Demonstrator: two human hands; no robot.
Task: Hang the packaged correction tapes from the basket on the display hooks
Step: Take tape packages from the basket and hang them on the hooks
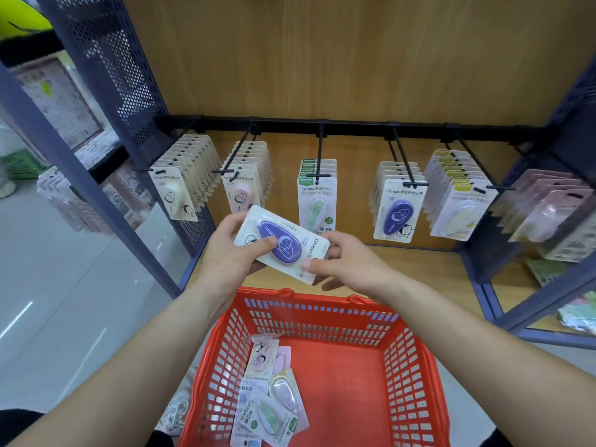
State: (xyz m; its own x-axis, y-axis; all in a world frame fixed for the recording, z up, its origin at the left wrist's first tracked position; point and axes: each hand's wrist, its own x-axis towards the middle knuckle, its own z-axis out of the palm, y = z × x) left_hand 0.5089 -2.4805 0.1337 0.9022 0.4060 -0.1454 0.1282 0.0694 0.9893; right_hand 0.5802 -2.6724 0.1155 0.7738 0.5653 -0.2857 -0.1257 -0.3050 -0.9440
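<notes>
Head view: the left hand (225, 253) and right hand (345, 262) together hold a cream-carded pack with a purple correction tape (280, 245), tilted, above the red plastic mesh basket (322, 306). Both hands' fingers (233, 221) are clamped on the pack's ends, thumbs on its front. More packaged tapes (267, 398) lie in the basket's left part. Beyond, black wire hooks (402, 156) carry rows of packs.
</notes>
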